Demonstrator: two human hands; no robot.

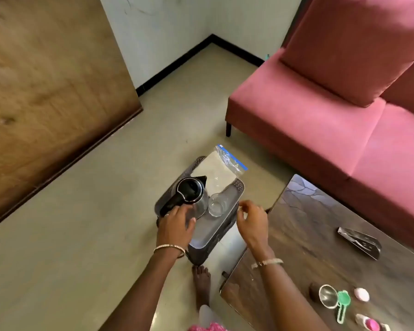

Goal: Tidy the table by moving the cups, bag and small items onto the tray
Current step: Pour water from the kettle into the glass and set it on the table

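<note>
Your left hand (177, 223) rests straight-fingered against the kettle (191, 194). Your right hand (251, 218) hovers loosely curled and empty over the tray (210, 235). The glass (216, 204) sits between them, the bag (220, 168) beyond. Steady the kettle, then fetch the strainer (328, 296) from behind your right wrist.

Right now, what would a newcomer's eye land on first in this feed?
The tray, low beside the left corner of the table, carries a black-lidded kettle, a clear glass and a zip bag, with the left hand at the kettle's handle and the right hand over the tray's rim. A pink sofa fills the upper right; a steel strainer and a green strainer lie on the table's near end.
</note>
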